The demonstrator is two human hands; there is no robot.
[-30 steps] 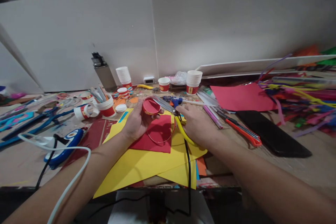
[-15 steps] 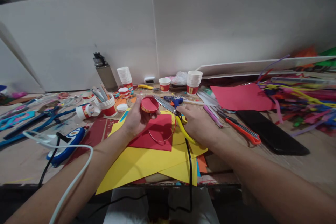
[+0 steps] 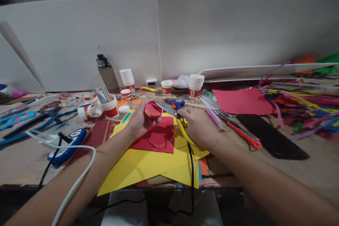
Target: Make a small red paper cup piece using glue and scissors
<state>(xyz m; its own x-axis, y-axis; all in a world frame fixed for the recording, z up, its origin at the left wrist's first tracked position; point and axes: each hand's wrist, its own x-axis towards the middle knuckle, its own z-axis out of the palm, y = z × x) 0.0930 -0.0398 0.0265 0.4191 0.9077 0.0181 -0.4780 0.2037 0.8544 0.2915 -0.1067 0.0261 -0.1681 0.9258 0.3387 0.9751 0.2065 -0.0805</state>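
Observation:
My left hand (image 3: 139, 120) is closed around a cut-down paper cup (image 3: 153, 110), a shallow red piece tilted towards me. In my right hand (image 3: 194, 123) are scissors (image 3: 182, 127) with yellow handles, their metal blades pointing left and touching the cup's rim. A thin curled strip (image 3: 162, 145) hangs in a loop below the cup. Under both hands lies a red paper sheet (image 3: 156, 136) on top of yellow paper (image 3: 132, 167). Just beyond the scissors rests a blue glue gun (image 3: 178, 104).
Behind stand stacked paper cups (image 3: 196, 86), a single cup (image 3: 166, 87) and a bottle (image 3: 107, 74). A cup of pens (image 3: 108, 107) is at left. To the right lie an orange utility knife (image 3: 245, 134), a black phone (image 3: 272, 136) and red paper (image 3: 241, 100). A white cable (image 3: 79, 178) crosses my left forearm.
The cup in my left hand has tilted and shifted slightly right and down, still against the blades. The view has moved a little. Both hands keep their hold.

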